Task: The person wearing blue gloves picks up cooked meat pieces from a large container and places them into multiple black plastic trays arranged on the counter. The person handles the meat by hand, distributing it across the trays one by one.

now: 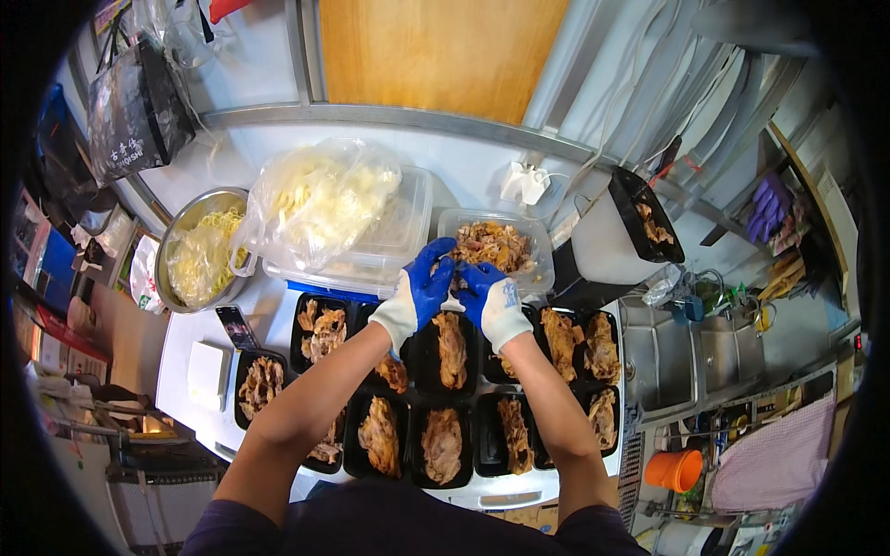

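My left hand (426,283), in a blue-coated white glove, and my right hand (490,299), gloved alike, meet at the left front edge of a clear plastic tub (544,267) of shredded cooked meat (490,245). A small dark piece, perhaps meat, shows between the fingertips; the fingers partly hide it. Just below the hands, a black plastic tray (424,375) holds a long piece of cooked meat (452,351). Several similar black trays with meat pieces stand in rows around it, some partly covered by my forearms.
A knotted clear bag of pale food (327,201) lies on lidded plastic boxes (417,208). At left are a steel bowl of noodles (167,267), a phone (236,328) and a white box (207,375). A black tray leans on a white container (598,236) at right, near steel sinks (660,361).
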`<state>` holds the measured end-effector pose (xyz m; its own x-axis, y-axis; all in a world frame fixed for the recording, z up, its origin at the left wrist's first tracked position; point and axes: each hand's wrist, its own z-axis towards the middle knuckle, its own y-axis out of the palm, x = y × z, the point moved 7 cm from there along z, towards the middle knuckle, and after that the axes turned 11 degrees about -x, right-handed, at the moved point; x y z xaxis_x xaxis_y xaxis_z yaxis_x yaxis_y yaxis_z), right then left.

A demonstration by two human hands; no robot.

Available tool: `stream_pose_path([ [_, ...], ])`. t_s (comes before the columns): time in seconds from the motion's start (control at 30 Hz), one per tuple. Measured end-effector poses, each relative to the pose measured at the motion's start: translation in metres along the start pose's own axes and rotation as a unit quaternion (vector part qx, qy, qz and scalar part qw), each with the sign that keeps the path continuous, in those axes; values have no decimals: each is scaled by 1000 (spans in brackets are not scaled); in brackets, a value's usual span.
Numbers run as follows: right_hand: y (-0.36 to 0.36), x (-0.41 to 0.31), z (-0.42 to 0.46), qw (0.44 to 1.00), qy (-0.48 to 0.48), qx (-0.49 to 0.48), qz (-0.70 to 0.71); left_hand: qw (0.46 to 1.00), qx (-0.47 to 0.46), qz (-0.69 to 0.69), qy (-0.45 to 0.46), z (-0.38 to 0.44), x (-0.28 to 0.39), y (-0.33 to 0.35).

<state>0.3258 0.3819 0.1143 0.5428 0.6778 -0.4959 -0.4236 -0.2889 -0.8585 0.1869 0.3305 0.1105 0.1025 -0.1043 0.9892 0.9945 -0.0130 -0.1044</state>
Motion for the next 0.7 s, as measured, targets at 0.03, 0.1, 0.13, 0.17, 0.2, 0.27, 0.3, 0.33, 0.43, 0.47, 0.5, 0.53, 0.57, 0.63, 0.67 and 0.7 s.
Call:
stream_pose_path([
  [0.03,-2,2,-6,999,-13,23,21,1000,-6,-14,-1,0,2,3],
  [0.1,10,17,-6,997,-5,33,68,999,-18,-19,-31,2,2,4],
  [0.13,7,12,-5,998,-16,34,53,998,-22,-33,-53,1,2,2],
  [0.17,3,7,-4,998,-27,37,38,996,-28,-47,-75,0,-1,2],
  [0.2,1,8,-2,999,-14,10,48,998,-26,-26,-53,1,1,2],
  [0.27,1,12,0,997,15,-43,68,1000,-24,17,-9,2,1,5],
  [0.3,3,12,2,997,11,-53,58,998,-29,46,12,4,-2,6],
  [0.33,6,13,3,997,10,-63,48,996,-37,72,33,6,-7,10],
  [0.43,11,20,1,997,25,-75,17,996,-46,48,66,7,-1,20],
  [0.47,11,23,-2,996,37,-77,8,998,-45,15,51,10,-5,22],
  [0.5,7,18,-4,996,46,-80,0,998,-39,-17,36,12,-8,21],
  [0.53,4,14,-5,997,47,-67,14,998,-32,-3,46,12,-6,19],
  [0.57,2,9,-6,997,48,-54,29,998,-25,11,56,11,-5,16],
  [0.63,-1,13,-13,998,42,-26,46,998,-34,20,52,15,1,19],
  [0.67,2,19,-16,998,31,-15,49,998,-45,17,36,17,1,21],
  [0.7,2,19,-16,998,15,-5,53,998,-53,17,19,16,1,21],
])
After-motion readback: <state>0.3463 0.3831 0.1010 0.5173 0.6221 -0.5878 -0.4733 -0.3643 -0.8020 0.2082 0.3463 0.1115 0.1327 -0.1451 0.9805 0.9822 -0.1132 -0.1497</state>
